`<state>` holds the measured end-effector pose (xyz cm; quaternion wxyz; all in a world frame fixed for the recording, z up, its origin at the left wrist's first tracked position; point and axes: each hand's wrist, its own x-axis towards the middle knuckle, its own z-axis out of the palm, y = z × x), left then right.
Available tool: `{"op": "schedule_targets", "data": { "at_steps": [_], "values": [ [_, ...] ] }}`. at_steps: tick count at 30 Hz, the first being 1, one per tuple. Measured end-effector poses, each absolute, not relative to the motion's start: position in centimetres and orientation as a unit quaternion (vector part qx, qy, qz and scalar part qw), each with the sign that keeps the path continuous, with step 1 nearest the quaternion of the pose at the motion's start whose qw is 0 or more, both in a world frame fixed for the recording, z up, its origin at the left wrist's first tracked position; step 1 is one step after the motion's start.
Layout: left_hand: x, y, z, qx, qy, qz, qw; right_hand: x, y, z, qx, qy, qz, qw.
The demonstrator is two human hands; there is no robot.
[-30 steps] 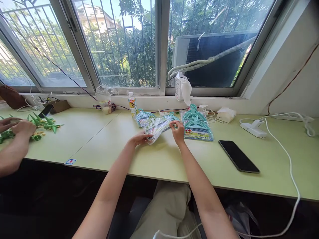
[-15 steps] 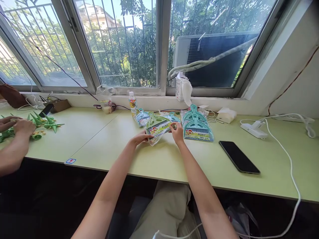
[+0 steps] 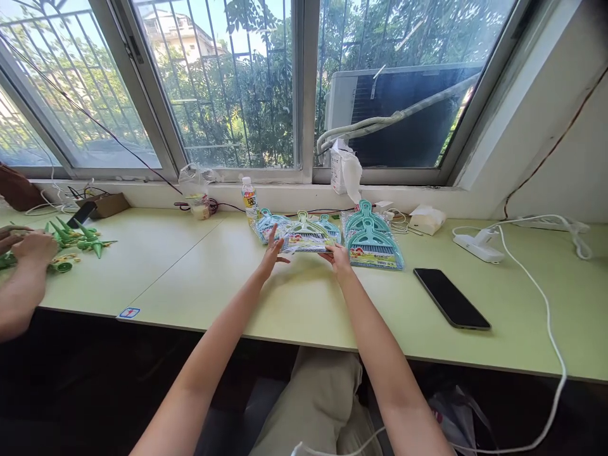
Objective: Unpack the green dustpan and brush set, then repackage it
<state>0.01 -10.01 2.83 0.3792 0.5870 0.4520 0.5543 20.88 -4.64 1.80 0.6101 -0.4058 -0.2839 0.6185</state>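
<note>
A green mini dustpan and brush set (image 3: pixel 308 240) in clear plastic wrap is held above the table, its handle pointing away from me. My right hand (image 3: pixel 336 256) grips its lower right corner between thumb and fingers. At its left side my left hand (image 3: pixel 272 256) is open, fingers spread, close to the wrap; whether it touches is unclear. Behind the held set lie blue wrapped dustpan sets (image 3: pixel 270 223), partly hidden. To the right, teal wrapped dustpan sets (image 3: pixel 373 247) lie overlapping on the table.
A black phone (image 3: pixel 451 297) lies at right, near a white power strip (image 3: pixel 477 246) and its cable. A bottle (image 3: pixel 249 199), a plastic bag with a cup (image 3: pixel 199 201) and a tissue pack (image 3: pixel 346 171) stand by the window. At left, another person's hands (image 3: pixel 31 247) handle green plastic pieces (image 3: pixel 85 239).
The green dustpan set has turned from a slant to nearly straight and tipped flatter. My left hand has let go and spread its fingers; my right hand has shifted to the lower corner.
</note>
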Motion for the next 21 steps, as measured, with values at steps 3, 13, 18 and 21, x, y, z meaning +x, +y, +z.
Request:
{"op": "schedule_targets", "data": {
  "at_steps": [3, 13, 18, 21],
  "values": [
    [0.4, -10.2, 2.7, 0.676, 0.416, 0.5, 0.346, 20.9, -4.5, 1.6, -0.409, -0.265, 0.609, 0.626],
    [0.1, -8.3, 0.8, 0.539, 0.451, 0.625, 0.338, 20.2, -4.5, 1.3, -0.389, -0.336, 0.621, 0.592],
    [-0.5, -8.2, 0.9, 0.457, 0.478, 0.676, 0.325, 19.6, -5.0, 1.4, -0.383, -0.357, 0.622, 0.582],
    [-1.2, -8.1, 1.2, 0.412, 0.551, 0.631, 0.358, 19.4, -5.0, 1.2, -0.381, -0.38, 0.61, 0.582]
  ]
}}
